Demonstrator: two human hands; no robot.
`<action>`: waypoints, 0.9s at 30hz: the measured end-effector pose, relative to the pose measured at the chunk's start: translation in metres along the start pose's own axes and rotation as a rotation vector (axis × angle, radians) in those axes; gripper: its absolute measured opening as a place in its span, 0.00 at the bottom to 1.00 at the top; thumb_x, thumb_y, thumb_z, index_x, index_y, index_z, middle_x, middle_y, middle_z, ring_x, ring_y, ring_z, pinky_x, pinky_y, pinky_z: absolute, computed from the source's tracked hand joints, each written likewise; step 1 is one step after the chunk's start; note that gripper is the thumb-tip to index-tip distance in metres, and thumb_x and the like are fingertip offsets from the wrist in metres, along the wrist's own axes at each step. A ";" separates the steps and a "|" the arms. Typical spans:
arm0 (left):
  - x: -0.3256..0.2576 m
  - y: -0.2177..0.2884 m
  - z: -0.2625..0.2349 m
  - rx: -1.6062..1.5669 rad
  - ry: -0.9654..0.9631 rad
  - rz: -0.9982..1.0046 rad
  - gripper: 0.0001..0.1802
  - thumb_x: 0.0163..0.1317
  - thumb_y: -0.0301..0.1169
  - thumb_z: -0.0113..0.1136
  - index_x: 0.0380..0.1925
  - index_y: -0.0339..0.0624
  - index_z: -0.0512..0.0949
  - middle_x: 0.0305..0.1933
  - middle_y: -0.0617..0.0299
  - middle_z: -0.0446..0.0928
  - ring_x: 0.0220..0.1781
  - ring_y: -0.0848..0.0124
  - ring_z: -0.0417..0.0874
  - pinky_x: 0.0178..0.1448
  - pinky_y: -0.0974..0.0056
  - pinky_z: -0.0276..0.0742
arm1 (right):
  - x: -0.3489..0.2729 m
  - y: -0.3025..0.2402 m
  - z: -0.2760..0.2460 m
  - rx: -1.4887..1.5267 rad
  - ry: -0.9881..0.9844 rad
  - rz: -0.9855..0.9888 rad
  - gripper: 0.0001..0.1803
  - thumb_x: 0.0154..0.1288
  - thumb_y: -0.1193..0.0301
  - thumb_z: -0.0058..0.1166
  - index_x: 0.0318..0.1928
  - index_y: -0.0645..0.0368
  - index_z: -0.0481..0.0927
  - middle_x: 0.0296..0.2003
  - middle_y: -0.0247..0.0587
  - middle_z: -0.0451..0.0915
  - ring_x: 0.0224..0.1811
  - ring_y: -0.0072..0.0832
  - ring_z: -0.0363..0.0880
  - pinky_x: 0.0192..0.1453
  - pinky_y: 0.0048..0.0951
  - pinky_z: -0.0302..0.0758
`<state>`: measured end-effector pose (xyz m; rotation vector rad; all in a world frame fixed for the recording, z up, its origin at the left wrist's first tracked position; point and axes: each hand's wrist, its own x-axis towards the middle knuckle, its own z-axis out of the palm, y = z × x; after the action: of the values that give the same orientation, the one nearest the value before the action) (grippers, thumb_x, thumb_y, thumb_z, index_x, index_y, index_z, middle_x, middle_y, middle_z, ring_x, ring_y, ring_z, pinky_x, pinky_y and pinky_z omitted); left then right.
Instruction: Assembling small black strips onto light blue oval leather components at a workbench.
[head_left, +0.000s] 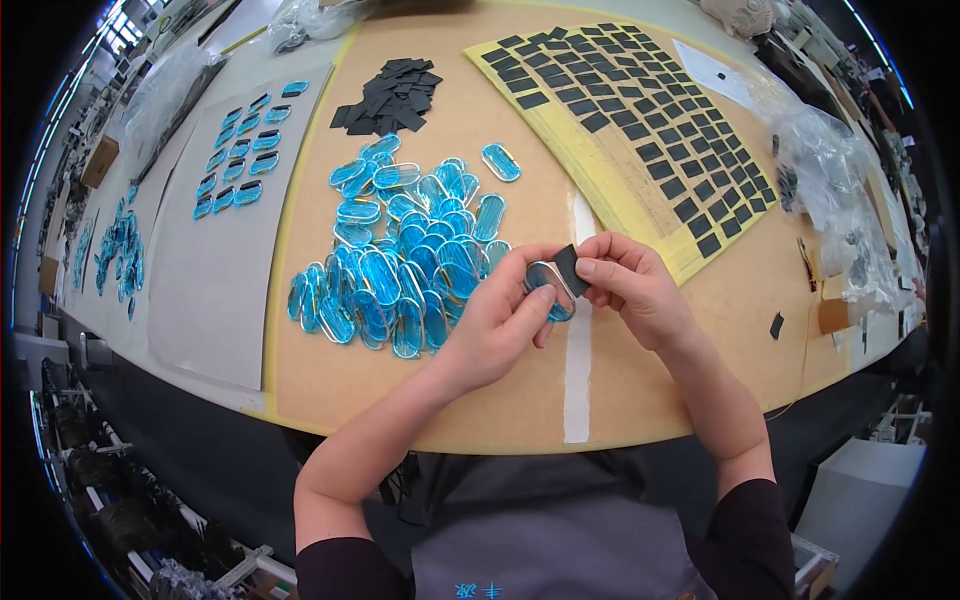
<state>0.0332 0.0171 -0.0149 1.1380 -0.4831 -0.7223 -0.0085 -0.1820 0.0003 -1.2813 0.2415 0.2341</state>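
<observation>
Surface [490, 415]: grey board [215, 300], well left of the hands, has rows of blue ovals with black ends [238, 149], likely done. Left, I'd judge: black pieces on yellow board [545, 140] beyond right hand; big loose pile of ovals [410, 260] beside left hand. Left hand [508, 312] pinches one clear bluish, pale-rimmed oval [540, 275]; right hand [632, 290] pinches black piece [570, 268] at its end. Can't tell if stuck.

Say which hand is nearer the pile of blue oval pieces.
Left. The left hand is at the right edge of the blue oval pile; the right hand is farther right.
</observation>
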 end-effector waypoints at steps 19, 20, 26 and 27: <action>-0.003 0.007 0.004 0.015 -0.014 -0.011 0.23 0.70 0.23 0.45 0.65 0.35 0.60 0.43 0.63 0.72 0.31 0.81 0.71 0.33 0.75 0.69 | -0.003 -0.005 -0.004 0.037 -0.208 0.066 0.08 0.65 0.66 0.60 0.40 0.55 0.79 0.30 0.23 0.76 0.31 0.11 0.69 0.36 0.14 0.66; -0.003 0.007 0.004 0.018 -0.019 -0.003 0.24 0.70 0.22 0.44 0.66 0.36 0.59 0.43 0.63 0.72 0.31 0.81 0.71 0.33 0.76 0.68 | -0.003 -0.006 -0.004 0.038 -0.207 0.066 0.08 0.65 0.66 0.60 0.40 0.55 0.79 0.30 0.23 0.76 0.31 0.11 0.69 0.36 0.14 0.66; -0.005 0.008 0.004 0.042 -0.013 0.027 0.25 0.69 0.21 0.42 0.67 0.36 0.58 0.41 0.63 0.71 0.30 0.82 0.70 0.32 0.76 0.66 | -0.004 -0.008 -0.004 0.063 -0.295 0.083 0.08 0.65 0.66 0.60 0.40 0.56 0.78 0.31 0.24 0.76 0.31 0.11 0.69 0.36 0.14 0.66; -0.005 0.007 0.004 0.047 -0.005 0.038 0.26 0.69 0.20 0.42 0.67 0.36 0.58 0.40 0.64 0.70 0.30 0.82 0.70 0.32 0.76 0.66 | -0.004 -0.008 -0.003 0.062 -0.296 0.086 0.07 0.66 0.67 0.60 0.39 0.56 0.77 0.31 0.24 0.76 0.31 0.12 0.70 0.37 0.15 0.67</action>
<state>0.0289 0.0204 -0.0067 1.1681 -0.5268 -0.6844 -0.0098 -0.1876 0.0082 -1.1591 0.0500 0.4812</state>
